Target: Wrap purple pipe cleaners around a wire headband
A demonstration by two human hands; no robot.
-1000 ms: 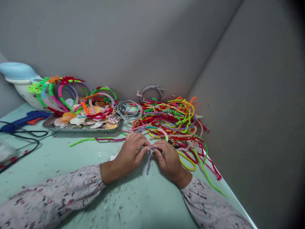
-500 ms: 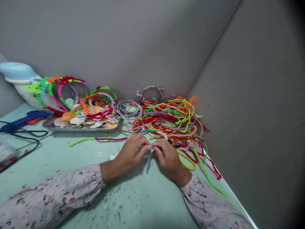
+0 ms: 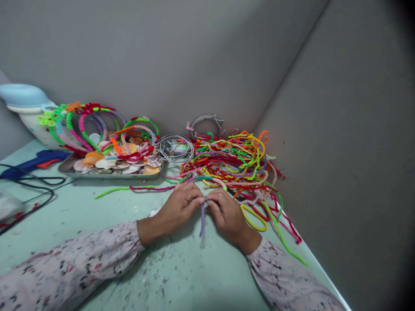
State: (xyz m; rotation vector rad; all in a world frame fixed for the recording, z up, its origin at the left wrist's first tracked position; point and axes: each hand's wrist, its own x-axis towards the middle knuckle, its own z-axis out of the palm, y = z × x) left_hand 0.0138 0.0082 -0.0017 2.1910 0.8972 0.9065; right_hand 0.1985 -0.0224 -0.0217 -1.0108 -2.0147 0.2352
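Observation:
My left hand point(image 3: 181, 208) and my right hand point(image 3: 228, 214) meet fingertip to fingertip above the table's middle. Each is closed in a pinch on a purple pipe cleaner point(image 3: 202, 221), whose loose end hangs down between them. The rest of it is hidden by my fingers. Just beyond my knuckles lies a joined strand of teal, pink and green pipe cleaner point(image 3: 207, 178). A yellow pipe cleaner loop point(image 3: 254, 218) rests close to the right of my right hand.
A heap of colourful pipe cleaners point(image 3: 233, 157) lies at the back right, beside coiled grey wire point(image 3: 177, 149). A metal tray point(image 3: 106, 176) holds shells and wrapped hoops. At left are a blue glue gun point(image 3: 32, 164), a black cable point(image 3: 48, 196) and a blue-lidded white container point(image 3: 34, 116).
Both hands stay almost in place, still pinching the purple pipe cleaner. Its hanging end has shifted very slightly.

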